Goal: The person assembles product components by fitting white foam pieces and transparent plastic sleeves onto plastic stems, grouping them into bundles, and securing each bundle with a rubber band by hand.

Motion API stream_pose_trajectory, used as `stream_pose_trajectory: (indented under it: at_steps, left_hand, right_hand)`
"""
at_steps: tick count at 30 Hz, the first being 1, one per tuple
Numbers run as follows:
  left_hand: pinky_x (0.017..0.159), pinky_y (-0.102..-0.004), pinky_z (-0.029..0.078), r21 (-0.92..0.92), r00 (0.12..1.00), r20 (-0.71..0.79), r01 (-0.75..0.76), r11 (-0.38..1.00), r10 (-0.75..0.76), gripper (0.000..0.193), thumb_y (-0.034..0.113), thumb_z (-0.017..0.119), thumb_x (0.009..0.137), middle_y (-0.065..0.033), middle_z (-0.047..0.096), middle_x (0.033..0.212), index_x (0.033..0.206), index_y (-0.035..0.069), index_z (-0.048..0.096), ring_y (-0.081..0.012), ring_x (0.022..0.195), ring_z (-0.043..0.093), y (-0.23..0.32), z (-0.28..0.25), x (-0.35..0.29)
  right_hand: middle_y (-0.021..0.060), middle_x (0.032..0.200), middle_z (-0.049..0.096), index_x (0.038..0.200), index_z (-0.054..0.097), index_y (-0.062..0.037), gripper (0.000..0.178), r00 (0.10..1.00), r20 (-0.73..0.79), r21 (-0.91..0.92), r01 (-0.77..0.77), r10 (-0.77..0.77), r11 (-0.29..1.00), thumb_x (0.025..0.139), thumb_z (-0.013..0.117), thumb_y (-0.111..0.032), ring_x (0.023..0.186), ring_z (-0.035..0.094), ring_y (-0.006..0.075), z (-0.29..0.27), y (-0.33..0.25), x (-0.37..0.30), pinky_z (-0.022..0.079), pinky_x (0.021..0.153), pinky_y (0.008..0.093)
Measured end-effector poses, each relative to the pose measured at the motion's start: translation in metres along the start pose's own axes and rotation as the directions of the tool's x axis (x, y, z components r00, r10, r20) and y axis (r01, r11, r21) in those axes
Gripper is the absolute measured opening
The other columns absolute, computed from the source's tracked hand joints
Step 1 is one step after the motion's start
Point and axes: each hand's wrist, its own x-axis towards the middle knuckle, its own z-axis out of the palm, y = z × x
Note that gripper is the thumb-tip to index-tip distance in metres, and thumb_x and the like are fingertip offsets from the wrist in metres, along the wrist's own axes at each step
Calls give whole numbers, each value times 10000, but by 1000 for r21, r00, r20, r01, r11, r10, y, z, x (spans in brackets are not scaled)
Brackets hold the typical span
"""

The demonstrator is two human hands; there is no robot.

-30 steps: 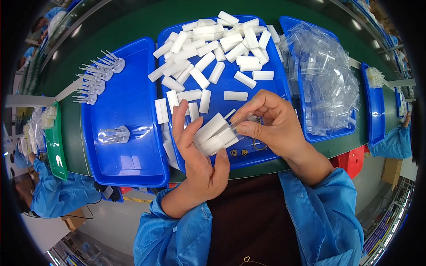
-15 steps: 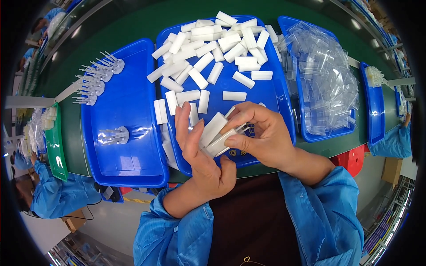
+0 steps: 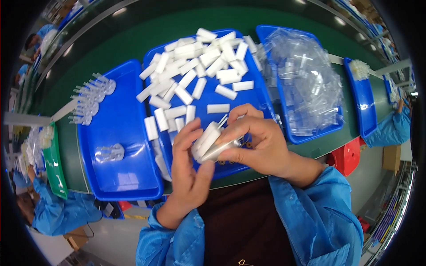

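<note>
My right hand (image 3: 264, 144) pinches a bundle of white blocks (image 3: 207, 136) between thumb and curled fingers. Thin pins (image 3: 223, 120) stick out at its upper end, and a shiny rounded edge shows along its lower side. Bent round the left end of the bundle is my left hand (image 3: 185, 162), its thumb at the lower edge and fingertips at the upper. What lies inside the bundle is hidden by the blocks and fingers. Beneath my hands is a blue tray (image 3: 259, 95) with a heap of loose white blocks (image 3: 186, 66) and some small gold-coloured rings (image 3: 222, 162).
To the left, another blue tray (image 3: 120, 177) holds clear pronged pieces (image 3: 95, 99) and a single one (image 3: 111, 153). Clear plastic sleeves (image 3: 310, 84) fill a tray on the right. Beyond are a narrow blue tray (image 3: 366, 111), a green tray (image 3: 57, 168) and a red stool (image 3: 347, 157).
My left hand's spread fingers have come in around the bundle. The bundle has shifted slightly left and its blocks lie closer together. The whole view has moved, so the trays sit lower.
</note>
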Motion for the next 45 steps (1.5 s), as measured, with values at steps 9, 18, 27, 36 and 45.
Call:
stream_pose_trajectory:
  at_steps: [9,18,27,36,45]
  left_hand:
    - [897,-293,370,-263,957,269,182,948,-109,296,43,531,819,-203,405,1266,1098,14,438,-197,1049,476,8,-3,-7]
    - [887,-265,386,-297,962,169,257,920,-215,224,-48,501,739,-185,399,1275,958,-1,501,-176,1027,492,6,1,-6]
    - [890,-272,410,-225,972,153,212,951,-180,208,-29,525,809,-156,386,1294,1017,-14,535,-187,1101,475,6,1,-7]
    - [864,-262,408,-124,969,149,217,968,-198,250,-23,527,820,-137,381,1297,1070,-8,538,-176,1081,479,9,0,-7]
    - [869,-314,412,103,990,61,121,987,-128,249,37,569,836,-164,411,1248,1083,15,540,-243,1065,497,5,0,-1]
  right_hand:
    - [-49,819,620,819,647,-171,191,941,213,-208,308,-264,928,690,756,-260,871,535,152,-11,-19,-15,316,765,325]
    - [18,952,628,976,653,-139,256,913,331,-487,382,-238,786,741,717,-219,930,557,185,-55,-35,1,363,794,357]
    - [43,889,653,909,665,-90,230,969,232,-971,235,88,-32,686,661,-38,933,544,203,-127,-12,59,347,848,364]
    - [52,868,636,892,668,-84,186,936,348,-937,349,51,-10,707,664,-61,900,546,193,-124,0,69,346,824,371]
    - [71,888,544,962,689,-86,235,977,177,-430,183,-116,884,743,670,-3,784,533,156,-58,-46,17,411,655,248]
